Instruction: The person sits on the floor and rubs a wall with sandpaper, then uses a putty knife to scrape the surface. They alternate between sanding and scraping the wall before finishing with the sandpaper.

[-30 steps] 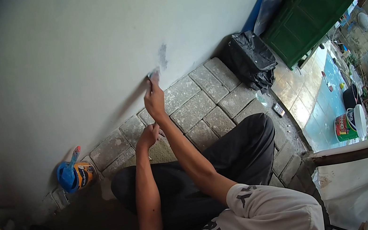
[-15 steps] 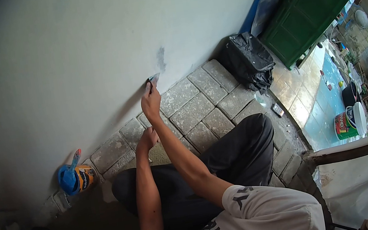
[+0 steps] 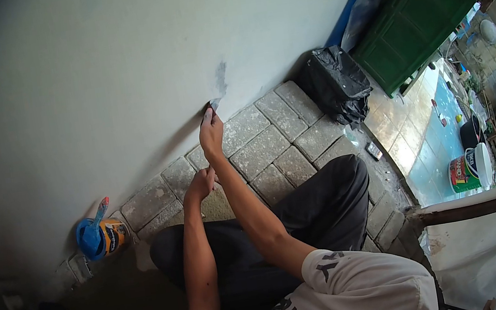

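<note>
My right hand [image 3: 210,131] grips a putty knife [image 3: 215,105], its blade against the white wall [image 3: 121,78] low down, just below a grey patch [image 3: 221,79]. My left hand [image 3: 199,186] is closed close beside my right wrist, above the paving; whatever its fingers hold, if anything, is hidden. To the left, near the wall's foot, stands a yellow-and-black can [image 3: 112,236] with a blue rim. A blue-handled brush [image 3: 100,213] with a red tip leans out of it.
Grey paving blocks [image 3: 250,129] run along the wall. A box in black plastic [image 3: 337,84] stands against it, beside a green panelled cabinet [image 3: 416,14]. A small pack [image 3: 374,150] lies on the floor. Beyond is a paint bucket [image 3: 465,170]. My bent leg [image 3: 325,201] is below my arms.
My right hand and the putty knife have shifted slightly right along the wall, toward the grey patch. My left hand has moved slightly up and right, closer to my right wrist.
</note>
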